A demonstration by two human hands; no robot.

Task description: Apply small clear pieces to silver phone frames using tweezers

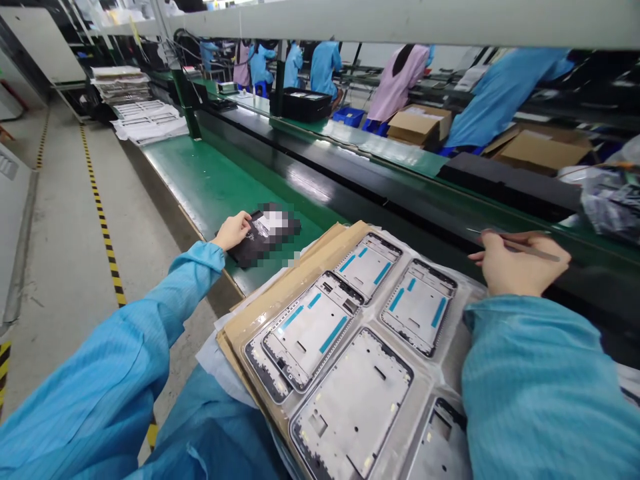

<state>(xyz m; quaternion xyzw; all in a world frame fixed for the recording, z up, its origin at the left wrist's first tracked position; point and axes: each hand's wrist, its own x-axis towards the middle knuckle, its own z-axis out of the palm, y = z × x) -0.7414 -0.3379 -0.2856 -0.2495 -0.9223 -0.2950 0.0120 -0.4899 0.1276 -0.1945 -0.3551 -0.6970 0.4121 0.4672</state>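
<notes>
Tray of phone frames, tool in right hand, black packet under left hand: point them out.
Tray [445,373]: head view, bare plastic between frames.
Tool [547,254]: head view, metal shaft past the fingers.
Packet [250,248]: head view, dark surface.

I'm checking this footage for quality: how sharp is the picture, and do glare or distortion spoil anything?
Head view: wide-angle distortion bows the long grey overhead shelf; light leaves glare streaks on the glossy black bench rail; a pixelated block hides part of the black packet under the left hand; the silver-grey phone frames and the slim metal tool in the right hand look sharp.
</notes>
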